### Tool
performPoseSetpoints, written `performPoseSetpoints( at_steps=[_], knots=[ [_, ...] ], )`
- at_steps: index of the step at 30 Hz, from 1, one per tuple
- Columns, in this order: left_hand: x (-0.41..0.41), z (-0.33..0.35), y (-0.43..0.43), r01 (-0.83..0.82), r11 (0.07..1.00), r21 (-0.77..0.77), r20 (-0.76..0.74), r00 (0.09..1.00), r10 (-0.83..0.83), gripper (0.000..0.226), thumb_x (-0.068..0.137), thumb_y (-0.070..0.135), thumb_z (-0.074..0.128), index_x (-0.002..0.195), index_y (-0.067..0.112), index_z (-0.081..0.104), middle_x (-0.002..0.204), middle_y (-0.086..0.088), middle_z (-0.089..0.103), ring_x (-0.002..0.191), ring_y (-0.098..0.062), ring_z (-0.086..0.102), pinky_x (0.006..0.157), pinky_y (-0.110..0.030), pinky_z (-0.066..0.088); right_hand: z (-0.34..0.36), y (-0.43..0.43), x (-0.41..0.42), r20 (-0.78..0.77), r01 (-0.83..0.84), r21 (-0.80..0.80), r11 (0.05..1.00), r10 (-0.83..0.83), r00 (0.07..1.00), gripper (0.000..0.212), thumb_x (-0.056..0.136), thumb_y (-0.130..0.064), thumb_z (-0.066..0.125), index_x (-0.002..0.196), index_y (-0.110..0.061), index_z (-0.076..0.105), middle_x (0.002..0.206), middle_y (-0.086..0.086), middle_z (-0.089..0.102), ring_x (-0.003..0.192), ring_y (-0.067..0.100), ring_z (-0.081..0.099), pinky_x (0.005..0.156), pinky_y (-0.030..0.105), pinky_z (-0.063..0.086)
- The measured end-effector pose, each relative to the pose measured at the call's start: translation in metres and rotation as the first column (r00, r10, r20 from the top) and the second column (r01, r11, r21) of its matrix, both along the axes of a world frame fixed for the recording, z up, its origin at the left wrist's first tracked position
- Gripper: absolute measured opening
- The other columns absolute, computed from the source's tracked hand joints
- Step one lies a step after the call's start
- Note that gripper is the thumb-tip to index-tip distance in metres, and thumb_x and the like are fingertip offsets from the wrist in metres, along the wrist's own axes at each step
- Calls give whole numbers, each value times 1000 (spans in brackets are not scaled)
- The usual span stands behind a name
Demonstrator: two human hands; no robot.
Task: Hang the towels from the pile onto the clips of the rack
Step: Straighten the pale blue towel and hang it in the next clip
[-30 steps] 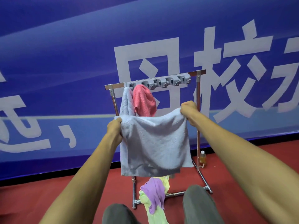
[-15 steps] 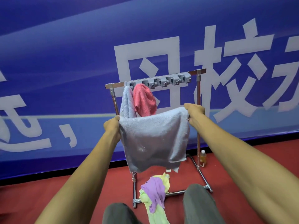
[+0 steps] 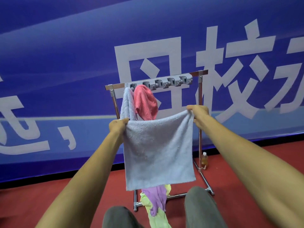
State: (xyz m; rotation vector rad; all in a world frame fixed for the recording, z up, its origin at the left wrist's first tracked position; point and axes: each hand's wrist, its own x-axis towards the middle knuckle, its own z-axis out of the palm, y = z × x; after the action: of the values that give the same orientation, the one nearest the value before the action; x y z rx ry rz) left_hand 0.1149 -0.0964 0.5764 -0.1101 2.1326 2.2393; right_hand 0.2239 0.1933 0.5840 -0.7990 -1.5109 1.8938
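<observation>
Blue banner (image 3: 65, 63) with white characters behind; small amber bottle (image 3: 204, 160) on red floor (image 3: 32, 203).

The held towel (image 3: 158, 148) is light blue. On the silver rack (image 3: 199, 112) with grey clips (image 3: 162, 83) hang a pale blue towel (image 3: 126, 104) and a pink towel (image 3: 144, 102). Purple cloth (image 3: 156, 199) and yellow-green cloth (image 3: 158, 218) lie on the red floor (image 3: 24, 203). The wall (image 3: 65, 63) is blue with white letters.

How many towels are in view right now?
5. Pale blue towel and pink towel hang on the rack; grey-blue towel held between left hand and right hand; purple towel and yellow-green towel lie on the floor. More may be hidden.
</observation>
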Motion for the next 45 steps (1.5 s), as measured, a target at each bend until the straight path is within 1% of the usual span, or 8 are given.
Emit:
performPoseSetpoints(
  at_steps=[7,13,16,21,25,30,34,45],
  knots=[
    [-8,-1,-13,-116,960,-253,-90,991,96,36,94,7,43,61,21,50,70,-6,51,68,-25,48,67,-39,48,-5,15,-3,357,-352,497,793,183,916,38,71,6,63,101,-13,77,112,8,70,113,26,62,100,40,52],
    [-12,-1,-11,-7,987,-162,-33,999,2,31,97,13,44,101,19,73,99,-5,66,85,-26,54,75,-40,47,-2,9,1,492,-367,742,561,-84,866,24,86,4,56,101,-1,74,99,15,70,93,32,67,79,38,57],
    [-14,-4,-13,158,954,-255,-69,981,-181,19,88,17,68,104,18,77,98,-1,69,85,-21,56,75,-37,44,0,5,2,495,-337,806,487,-243,834,15,87,6,56,94,1,69,78,12,58,70,27,58,62,33,49],
    [-13,-1,-22,307,629,-714,-53,873,-486,35,62,10,67,96,4,74,85,-10,66,75,-22,63,77,-46,61,1,5,9,446,-320,879,353,-374,813,11,87,1,61,88,-8,66,86,10,57,76,30,57,64,33,47],
    [-6,4,-19,125,321,-939,-63,853,-518,11,80,5,58,73,3,66,72,-15,70,68,-29,71,61,-33,61,3,4,15,435,-367,900,238,-409,802,12,90,1,58,88,-10,59,83,9,56,75,29,56,63,34,45],
    [9,6,-11,-276,64,-959,-274,844,-462,19,82,3,57,72,18,52,80,-6,53,74,-30,52,59,-34,40,5,2,18,367,-328,930,164,-425,828,17,89,9,51,87,-8,50,82,11,53,73,30,53,63,37,42],
    [15,2,-3,-446,-150,-882,-344,829,-441,18,86,1,58,87,19,53,92,-3,64,92,-31,66,69,-33,36,6,6,17,348,-328,937,120,-386,854,20,89,12,52,90,-7,44,81,12,49,72,31,52,61,38,40],
    [19,13,-1,-527,-166,-833,-419,799,-432,43,82,1,63,62,19,30,75,-1,61,78,-28,66,58,-29,29,4,7,24,464,-557,828,-66,-476,747,25,83,14,56,92,-8,59,76,7,46,74,31,53,65,36,45]
  ],
)
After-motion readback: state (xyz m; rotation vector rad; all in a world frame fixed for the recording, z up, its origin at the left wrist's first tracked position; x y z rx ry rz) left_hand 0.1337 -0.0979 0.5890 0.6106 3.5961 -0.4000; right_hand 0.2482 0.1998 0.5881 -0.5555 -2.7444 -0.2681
